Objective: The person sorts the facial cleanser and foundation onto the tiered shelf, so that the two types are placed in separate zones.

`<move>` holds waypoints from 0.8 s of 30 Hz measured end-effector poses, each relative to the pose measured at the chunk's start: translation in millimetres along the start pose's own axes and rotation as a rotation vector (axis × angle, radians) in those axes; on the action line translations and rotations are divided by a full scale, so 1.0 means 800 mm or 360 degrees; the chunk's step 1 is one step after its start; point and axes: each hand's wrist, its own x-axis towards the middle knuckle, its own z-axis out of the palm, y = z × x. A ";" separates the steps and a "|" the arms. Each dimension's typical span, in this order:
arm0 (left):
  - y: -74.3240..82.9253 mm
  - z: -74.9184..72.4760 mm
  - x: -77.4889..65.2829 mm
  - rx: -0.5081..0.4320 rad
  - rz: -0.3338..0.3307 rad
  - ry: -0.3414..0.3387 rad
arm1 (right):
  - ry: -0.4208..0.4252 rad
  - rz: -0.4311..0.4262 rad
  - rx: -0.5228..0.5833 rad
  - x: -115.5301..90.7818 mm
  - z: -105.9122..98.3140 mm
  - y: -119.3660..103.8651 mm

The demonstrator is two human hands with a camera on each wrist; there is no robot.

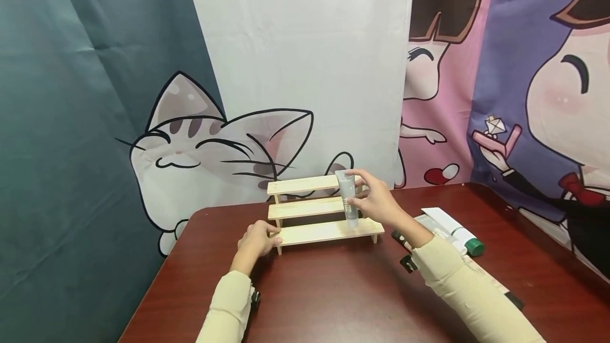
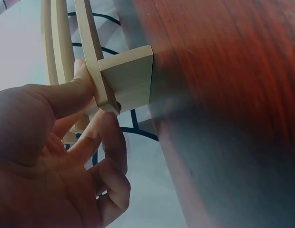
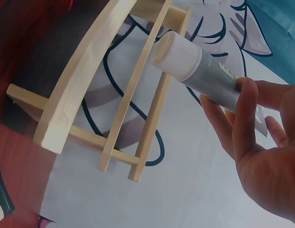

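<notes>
A three-tier wooden display rack (image 1: 312, 233) stands on the table. At its left end my left hand (image 1: 258, 238) grips the lowest board, thumb on top and fingertips at the end edge, as the left wrist view shows. Over the rack's right part, my right hand (image 1: 378, 201) holds a grey squeeze tube (image 1: 347, 192) upright, cap down. The tube's white cap (image 3: 178, 56) points away from the fingers in the right wrist view. In the head view it overlaps the lowest board.
On the right of the dark red table (image 1: 314, 295) lie several more items, among them a white tube with a green cap (image 1: 475, 246). My right forearm partly hides them. A printed cloth backdrop (image 1: 305, 68) hangs close behind the rack.
</notes>
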 end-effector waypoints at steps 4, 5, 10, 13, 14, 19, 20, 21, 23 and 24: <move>0.001 -0.001 0.000 -0.0005 0.0000 -0.0001 | 0.0019 -0.0042 -0.0018 0.004 0.003 -0.002; 0.001 -0.001 0.000 -0.0008 -0.0001 -0.0001 | 0.0022 -0.0052 -0.0025 0.004 0.004 -0.001; 0.001 -0.001 -0.001 -0.0007 -0.0019 0.0000 | 0.0029 -0.0083 -0.0068 0.008 0.012 0.001; 0.000 -0.001 -0.002 -0.0005 -0.0022 -0.0012 | 0.0039 -0.0075 -0.0072 0.009 0.016 0.001; 0.000 0.000 -0.002 -0.0005 -0.0020 -0.0014 | 0.0041 -0.0067 -0.0069 0.010 0.017 0.002; 0.001 0.001 -0.001 -0.0004 -0.0008 -0.0004 | 0.0056 -0.0049 -0.0048 0.015 0.022 0.003; 0.001 0.000 -0.001 -0.0004 -0.0007 -0.0002 | 0.0058 -0.0049 -0.0043 0.016 0.022 0.003; 0.001 -0.001 -0.001 -0.0004 -0.0006 -0.0002 | 0.0062 -0.0049 -0.0038 0.017 0.023 0.003; 0.002 -0.002 -0.001 -0.0004 -0.0003 -0.0006 | 0.0070 -0.0039 -0.0013 0.019 0.025 0.003; 0.002 -0.003 -0.001 -0.0004 -0.0003 -0.0008 | 0.0077 -0.0038 -0.0008 0.020 0.026 0.002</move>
